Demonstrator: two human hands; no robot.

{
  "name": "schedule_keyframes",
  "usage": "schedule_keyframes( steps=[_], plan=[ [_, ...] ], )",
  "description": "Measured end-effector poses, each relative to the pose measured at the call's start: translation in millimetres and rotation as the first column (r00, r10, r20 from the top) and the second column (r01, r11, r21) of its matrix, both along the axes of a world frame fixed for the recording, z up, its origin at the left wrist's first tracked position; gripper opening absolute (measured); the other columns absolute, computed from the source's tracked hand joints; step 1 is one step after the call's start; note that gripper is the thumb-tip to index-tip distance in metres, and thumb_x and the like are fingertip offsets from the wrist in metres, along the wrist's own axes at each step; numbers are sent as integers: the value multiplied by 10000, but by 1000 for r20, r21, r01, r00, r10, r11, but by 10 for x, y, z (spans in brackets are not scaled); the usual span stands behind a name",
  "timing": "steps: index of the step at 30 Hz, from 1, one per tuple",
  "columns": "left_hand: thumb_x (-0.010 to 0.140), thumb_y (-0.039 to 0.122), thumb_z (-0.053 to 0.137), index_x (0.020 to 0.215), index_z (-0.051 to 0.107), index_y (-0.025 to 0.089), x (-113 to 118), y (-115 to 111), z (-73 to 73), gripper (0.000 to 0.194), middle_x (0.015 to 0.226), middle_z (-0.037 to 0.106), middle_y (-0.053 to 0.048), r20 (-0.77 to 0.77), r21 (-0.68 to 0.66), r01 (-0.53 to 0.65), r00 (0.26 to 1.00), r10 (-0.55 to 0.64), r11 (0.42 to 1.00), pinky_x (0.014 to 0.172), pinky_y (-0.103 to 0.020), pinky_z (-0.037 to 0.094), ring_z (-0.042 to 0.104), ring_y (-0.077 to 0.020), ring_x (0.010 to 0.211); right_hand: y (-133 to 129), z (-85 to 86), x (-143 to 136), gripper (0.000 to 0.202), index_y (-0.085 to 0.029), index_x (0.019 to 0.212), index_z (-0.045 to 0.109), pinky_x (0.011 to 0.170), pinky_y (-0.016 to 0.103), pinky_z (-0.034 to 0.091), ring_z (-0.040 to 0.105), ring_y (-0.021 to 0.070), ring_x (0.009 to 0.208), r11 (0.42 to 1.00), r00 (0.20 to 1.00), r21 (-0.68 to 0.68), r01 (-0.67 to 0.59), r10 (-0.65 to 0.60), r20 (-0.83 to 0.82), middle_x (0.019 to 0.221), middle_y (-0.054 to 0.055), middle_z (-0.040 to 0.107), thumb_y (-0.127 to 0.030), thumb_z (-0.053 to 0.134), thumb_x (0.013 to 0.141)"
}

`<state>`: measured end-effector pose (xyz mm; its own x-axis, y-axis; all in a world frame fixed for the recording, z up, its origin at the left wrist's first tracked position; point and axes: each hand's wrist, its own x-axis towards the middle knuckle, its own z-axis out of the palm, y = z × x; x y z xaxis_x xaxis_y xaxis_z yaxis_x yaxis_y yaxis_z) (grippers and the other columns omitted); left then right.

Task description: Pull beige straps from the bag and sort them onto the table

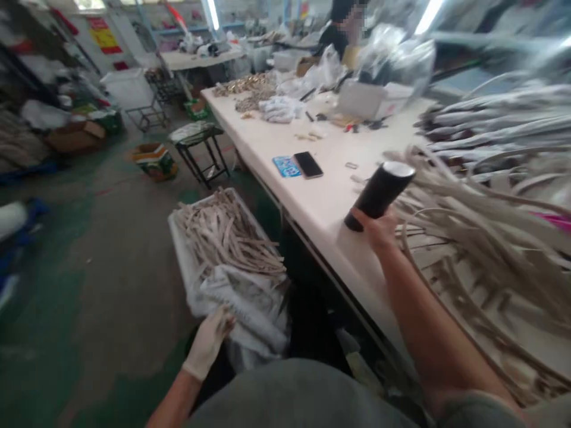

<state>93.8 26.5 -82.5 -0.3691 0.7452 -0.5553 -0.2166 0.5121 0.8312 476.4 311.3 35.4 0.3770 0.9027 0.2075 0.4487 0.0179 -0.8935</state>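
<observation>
My right hand (379,226) is wrapped round the lower part of a black cylinder (378,193) with a white top, tilted over the white table (325,202). My left hand (209,339), in a pale glove, is low in front of me beside a white plastic sack (245,303); its fingers look bent together, and whatever is between them is too blurred to make out. The sack lies at the near end of a white bin (181,255) filled with beige strips (223,232). Long beige straps (499,238) are heaped on the table right of the cylinder.
A phone (308,164) and a blue packet (286,167) lie near the table's left edge. Plastic bags (330,68), a clear box (361,98) and small parts are farther back. A stool (200,148) and carton (154,160) stand left. A person (334,38) is behind the table.
</observation>
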Motion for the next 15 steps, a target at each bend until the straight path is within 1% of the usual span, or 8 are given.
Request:
schedule_keyframes(
  steps=[1,3,5,7,10,12,13,15],
  plan=[
    [722,574,688,927,715,274,87,47,53,364,732,675,-19,60,-8,86,995,-85,996,826,-340,592,699,-217,776,-21,9,-20,601,-187,940,564,703,404,535,599,224,748,996,993,3,87,-87,-86,900,81,665,-523,814,508],
    [784,530,666,1050,695,192,205,148,47,431,689,636,-23,102,-79,245,966,-237,966,783,-300,576,663,-174,712,-64,51,-58,633,-185,946,575,736,408,527,601,228,780,995,985,-9,98,-98,-142,935,94,658,-454,854,446],
    [888,426,578,1158,652,150,295,215,-73,393,701,638,-21,105,-261,411,912,-398,874,771,-260,554,642,-132,679,-156,120,-87,650,-188,946,569,764,421,522,607,245,820,993,978,56,105,-92,-190,954,101,647,-410,854,405],
    [904,312,563,1177,643,117,395,233,-228,345,691,650,-29,118,-363,477,876,-468,800,696,-251,540,626,-130,621,-329,204,-101,665,-193,945,558,775,441,523,615,264,845,991,976,96,95,-73,-204,954,99,635,-405,849,385],
    [871,231,587,1104,682,111,543,207,-372,279,635,646,-32,112,-410,543,828,-550,733,616,-256,513,615,-158,575,-709,307,-113,727,-185,996,571,783,467,527,631,288,868,992,988,120,33,-15,-153,960,94,633,-443,851,377],
    [856,223,610,1089,697,132,600,209,-350,264,654,658,-35,83,-404,573,800,-595,714,653,-256,514,630,-169,620,-998,340,-135,747,-172,1027,600,792,470,527,640,298,875,994,997,106,-17,25,-70,968,100,651,-475,852,392],
    [855,226,618,1114,694,144,614,231,-292,282,681,668,-33,59,-384,582,790,-610,716,682,-254,515,637,-169,648,-1143,348,-152,738,-168,1027,615,795,471,525,643,302,870,996,999,80,-37,39,-18,966,105,661,-489,850,406],
    [873,241,605,1210,658,157,622,330,-78,351,725,673,-21,-10,-284,632,750,-662,721,721,-249,510,640,-161,680,-1423,349,-194,705,-168,998,629,774,469,523,643,304,832,998,995,-1,-61,61,80,932,106,675,-523,842,428]
  ],
)
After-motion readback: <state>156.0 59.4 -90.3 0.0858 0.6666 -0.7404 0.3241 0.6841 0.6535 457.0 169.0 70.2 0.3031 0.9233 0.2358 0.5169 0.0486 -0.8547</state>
